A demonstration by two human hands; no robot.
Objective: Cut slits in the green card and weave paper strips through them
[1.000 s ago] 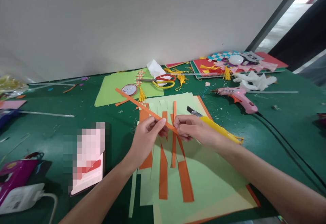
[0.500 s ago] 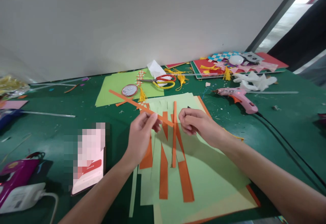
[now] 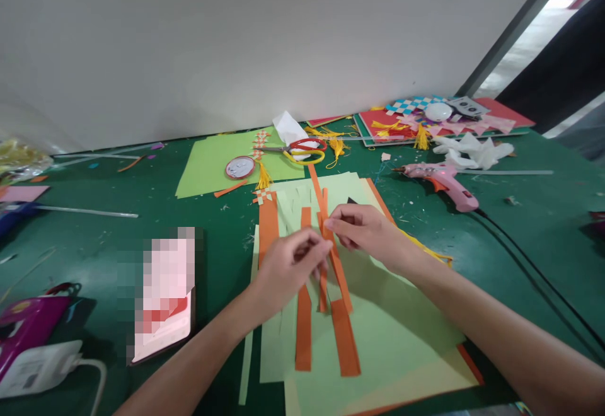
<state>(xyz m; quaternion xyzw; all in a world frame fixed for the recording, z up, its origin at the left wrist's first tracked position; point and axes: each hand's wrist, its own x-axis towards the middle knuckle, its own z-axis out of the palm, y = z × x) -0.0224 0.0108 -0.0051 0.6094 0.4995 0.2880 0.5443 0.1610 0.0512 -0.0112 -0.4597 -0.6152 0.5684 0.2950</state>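
My right hand (image 3: 357, 227) pinches an orange paper strip (image 3: 341, 277) that slants over a pale green sheet (image 3: 401, 334). Just left of it, my left hand (image 3: 297, 258) is closed, thumb and finger together at the same strip's edge; part of its grip is hidden. Below the hands lie more orange paper pieces (image 3: 303, 334), one a folded piece (image 3: 346, 340) to the right. A wider orange piece (image 3: 269, 220) lies at the sheet's left side, with a small woven orange-and-white paper piece (image 3: 263, 196) at its top.
Beyond the sheet are scissors (image 3: 307, 156), a round red-rimmed item (image 3: 240, 167) and a yellow tassel (image 3: 263, 178) on green paper (image 3: 203, 164). A pink glue gun (image 3: 447, 183) with a cord lies right. Left are a phone (image 3: 165, 302) and a purple tool (image 3: 33, 328).
The orange strip, held by my left hand and pointing up-left, has swung to point away from me. My right hand now grips it, and my left hand has moved right and nearer.
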